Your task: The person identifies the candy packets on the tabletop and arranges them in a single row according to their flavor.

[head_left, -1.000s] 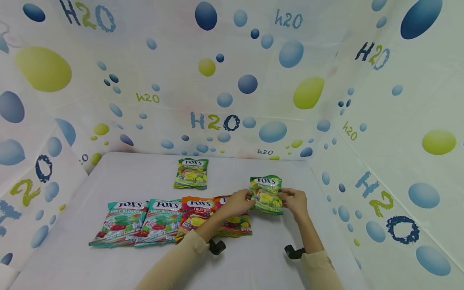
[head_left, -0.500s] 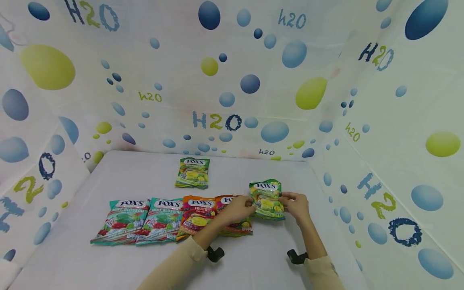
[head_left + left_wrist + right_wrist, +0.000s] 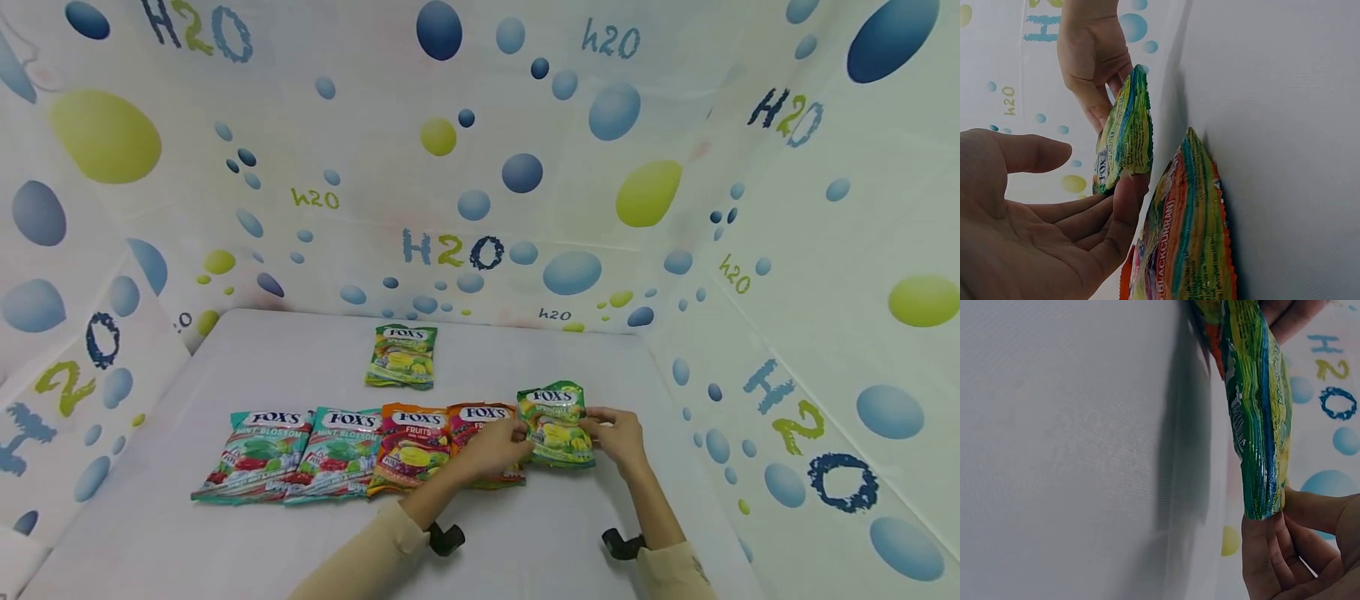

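A green Fox's candy bag [image 3: 558,427] is held up off the white table, right of a row of candy bags. My right hand [image 3: 618,437] pinches its right edge between thumb and fingers, which the right wrist view shows closely. At the bag's opposite edge is my left hand [image 3: 495,447]. In the left wrist view its fingers [image 3: 1124,209] touch the bag's edge while the thumb stands away from it. Directly beneath that hand lies a red-orange Fruits candy bag [image 3: 1179,237], partly covered by it in the head view.
An orange Fruits bag [image 3: 412,450] and two teal Mint Blossom bags, one at the left end [image 3: 262,457], continue the row. Behind it lies another green Fox's bag [image 3: 402,357]. Patterned cloth walls [image 3: 360,150] enclose the table's back and sides.
Both hands have brought the green candy bag nearer to me, down toward the right end of the row. The bags on the table keep their places; the head view has shifted slightly.
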A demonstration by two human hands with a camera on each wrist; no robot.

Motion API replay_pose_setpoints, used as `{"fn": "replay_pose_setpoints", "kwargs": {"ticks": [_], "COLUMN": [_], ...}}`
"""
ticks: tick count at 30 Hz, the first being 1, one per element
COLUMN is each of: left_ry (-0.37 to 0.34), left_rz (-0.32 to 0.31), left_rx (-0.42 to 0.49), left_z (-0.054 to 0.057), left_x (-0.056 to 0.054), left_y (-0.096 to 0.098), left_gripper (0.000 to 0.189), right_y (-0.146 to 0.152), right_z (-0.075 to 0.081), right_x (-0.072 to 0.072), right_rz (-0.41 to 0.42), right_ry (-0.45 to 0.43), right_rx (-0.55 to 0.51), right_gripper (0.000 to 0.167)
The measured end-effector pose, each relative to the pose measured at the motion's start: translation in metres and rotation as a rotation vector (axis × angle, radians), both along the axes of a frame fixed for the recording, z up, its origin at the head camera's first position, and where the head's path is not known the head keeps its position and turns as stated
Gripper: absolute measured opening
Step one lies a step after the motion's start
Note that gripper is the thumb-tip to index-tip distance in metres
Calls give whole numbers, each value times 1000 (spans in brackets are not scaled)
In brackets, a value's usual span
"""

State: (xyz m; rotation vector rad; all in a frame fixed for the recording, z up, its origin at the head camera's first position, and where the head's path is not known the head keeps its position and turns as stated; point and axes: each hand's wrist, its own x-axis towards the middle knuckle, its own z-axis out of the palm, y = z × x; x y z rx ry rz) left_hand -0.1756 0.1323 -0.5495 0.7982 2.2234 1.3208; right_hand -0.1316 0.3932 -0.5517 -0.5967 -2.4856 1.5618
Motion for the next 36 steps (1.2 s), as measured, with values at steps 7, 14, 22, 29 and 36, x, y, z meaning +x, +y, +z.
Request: {"fn": "replay_pose_setpoints", "kwargs": {"ticks": [7,14,22,29,36], "left_ry": [0,-9,11,6,14], "left_rz": [-11,-39,-54,-59,-63], "left_rx": [0,36,18,-6,-11], "left_z": [-1,-2,-7,-5,-6], "left_x": [5,10,12,13,13], "left_y": [-2,-4,-5,-6,-8], "left_gripper": [47,47,46,46,44], "right_y": [1,-1,-3,-4,-4], "right_z": [-5,-9,-11,-15,-22], "right_x": [6,12,19,21,22], "right_rz": [9,2,15,11,5], "right_ry": [-4,-21,-23,-35,-36], "right_rx": [15,21,44,37,16], "right_gripper": [29,29,29,29,28]}}
